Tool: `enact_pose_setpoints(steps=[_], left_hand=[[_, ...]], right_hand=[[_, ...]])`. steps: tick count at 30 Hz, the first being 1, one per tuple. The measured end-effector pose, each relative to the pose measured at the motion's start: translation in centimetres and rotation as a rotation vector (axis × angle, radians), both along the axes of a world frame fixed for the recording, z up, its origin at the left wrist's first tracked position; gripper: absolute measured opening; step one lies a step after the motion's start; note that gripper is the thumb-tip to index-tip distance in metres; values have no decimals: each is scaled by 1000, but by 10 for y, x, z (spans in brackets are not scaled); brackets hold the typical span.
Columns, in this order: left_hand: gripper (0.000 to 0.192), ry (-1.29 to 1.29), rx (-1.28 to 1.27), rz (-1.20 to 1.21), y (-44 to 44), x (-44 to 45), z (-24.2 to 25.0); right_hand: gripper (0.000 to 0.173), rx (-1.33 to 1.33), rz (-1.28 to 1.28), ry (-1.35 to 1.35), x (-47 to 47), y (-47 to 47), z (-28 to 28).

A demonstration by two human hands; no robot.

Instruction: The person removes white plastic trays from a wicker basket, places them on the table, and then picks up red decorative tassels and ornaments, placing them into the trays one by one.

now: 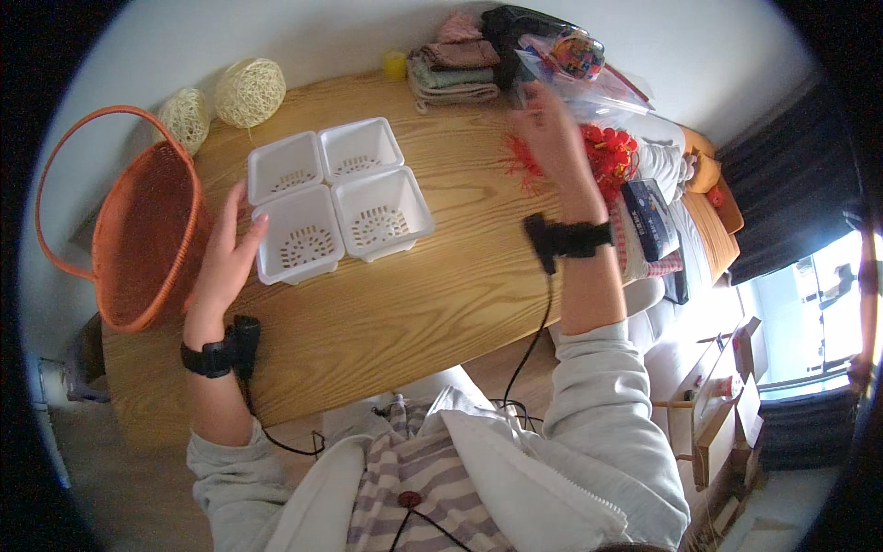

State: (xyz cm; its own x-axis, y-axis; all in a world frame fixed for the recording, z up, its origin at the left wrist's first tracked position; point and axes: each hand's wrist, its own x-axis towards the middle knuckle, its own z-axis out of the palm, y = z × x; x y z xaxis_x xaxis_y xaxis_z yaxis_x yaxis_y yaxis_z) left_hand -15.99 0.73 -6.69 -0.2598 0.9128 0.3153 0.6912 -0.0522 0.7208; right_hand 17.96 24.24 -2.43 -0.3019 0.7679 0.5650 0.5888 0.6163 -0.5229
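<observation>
Several white plastic baskets with slotted bottoms stand together in a square block on the wooden table (455, 255); one is the front left basket (300, 234). My left hand (227, 248) is beside that basket's left side, fingers apart, with the thumb by its rim. An orange woven basket (148, 228) with a tall handle is just left of this hand. My right hand (548, 131), blurred, reaches over the table's right part, near red tasselled decorations (610, 155) and clear plastic bags (586, 86). Whether its fingers hold anything cannot be made out.
Two cream wound balls (250, 93) and a yellow cylindrical object (395, 66) lie along the wall. Folded cloths (452, 69) are stacked beside a black bag (517, 34). At right are a dark box (650, 219) and more textiles. Black cables run from both wrist straps.
</observation>
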Motion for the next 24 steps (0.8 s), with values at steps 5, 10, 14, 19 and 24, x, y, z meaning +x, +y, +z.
enact_pose_setpoints(steps=[5,10,14,19,24], left_hand=[[44,48,224,8,-16,18,24],[39,58,307,-21,-18,32,36],[32,57,381,-13,-15,29,32],[24,-131,523,-63,-9,22,21],[23,-132,543,-74,-10,22,21]], right_hand=[[27,392,-483,-726,88,40,9],[22,243,-594,-930,105,69,2],[20,114,-603,-876,117,83,-2],[20,338,-456,-369,154,88,15],[20,187,-147,490,162,61,45]])
